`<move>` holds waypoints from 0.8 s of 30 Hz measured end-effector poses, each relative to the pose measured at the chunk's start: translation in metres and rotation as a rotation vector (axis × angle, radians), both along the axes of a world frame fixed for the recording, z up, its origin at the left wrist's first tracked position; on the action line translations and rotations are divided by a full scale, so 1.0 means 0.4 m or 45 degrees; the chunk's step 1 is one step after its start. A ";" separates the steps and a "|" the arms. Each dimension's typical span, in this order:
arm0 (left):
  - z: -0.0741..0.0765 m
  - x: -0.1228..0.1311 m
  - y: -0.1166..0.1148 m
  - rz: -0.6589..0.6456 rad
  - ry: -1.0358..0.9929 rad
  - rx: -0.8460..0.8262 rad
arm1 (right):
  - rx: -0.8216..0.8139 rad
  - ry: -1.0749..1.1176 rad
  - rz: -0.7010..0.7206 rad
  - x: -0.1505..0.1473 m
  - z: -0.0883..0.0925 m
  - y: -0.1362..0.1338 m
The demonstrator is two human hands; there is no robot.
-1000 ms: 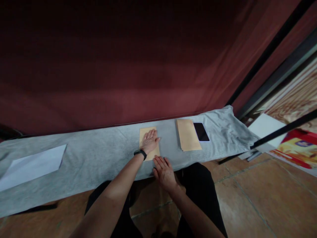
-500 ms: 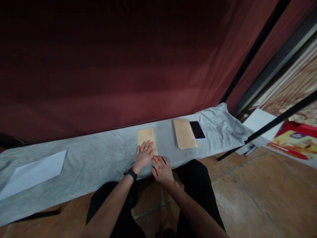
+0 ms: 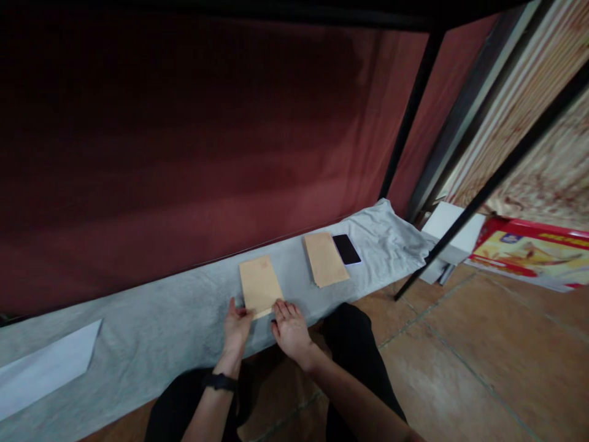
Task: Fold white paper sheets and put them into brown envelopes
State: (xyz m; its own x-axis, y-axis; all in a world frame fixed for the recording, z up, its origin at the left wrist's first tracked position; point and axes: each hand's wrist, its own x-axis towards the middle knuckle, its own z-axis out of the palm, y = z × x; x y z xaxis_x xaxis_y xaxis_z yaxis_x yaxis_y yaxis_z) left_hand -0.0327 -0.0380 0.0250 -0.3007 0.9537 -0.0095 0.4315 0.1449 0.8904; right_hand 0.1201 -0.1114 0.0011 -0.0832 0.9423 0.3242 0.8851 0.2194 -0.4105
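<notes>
A brown paper envelope (image 3: pixel 261 283) lies on the grey cloth in front of me, with a faint reddish print near its far right corner. Its near edge shows a narrow folded strip. At the near left corner, my left hand (image 3: pixel 237 328) is closed on the envelope's edge, one finger sticking up apart from the rest. My right hand (image 3: pixel 291 328) rests on the near right corner with its fingers stretched out flat. To the right lies a stack of similar brown envelopes (image 3: pixel 326 260), touching or nearly touching a dark-screened phone (image 3: pixel 347 249).
White paper sheets (image 3: pixel 50 368) lie at the left on the cloth-covered bench (image 3: pixel 175 325). A dark red curtain (image 3: pixel 207 184) hangs behind it. Black metal posts (image 3: pixel 409 116) rise at the right. A white box (image 3: pixel 453 230) and a red-and-yellow printed box (image 3: pixel 534 255) sit on the tiled floor.
My left hand has slid off the envelope's face to its near left corner and closed there. My right hand has moved onto the near right corner. The view has shifted.
</notes>
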 end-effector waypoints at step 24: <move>-0.033 0.296 -0.051 -0.555 -0.171 -0.066 | -0.004 2.241 -0.532 0.283 0.032 0.101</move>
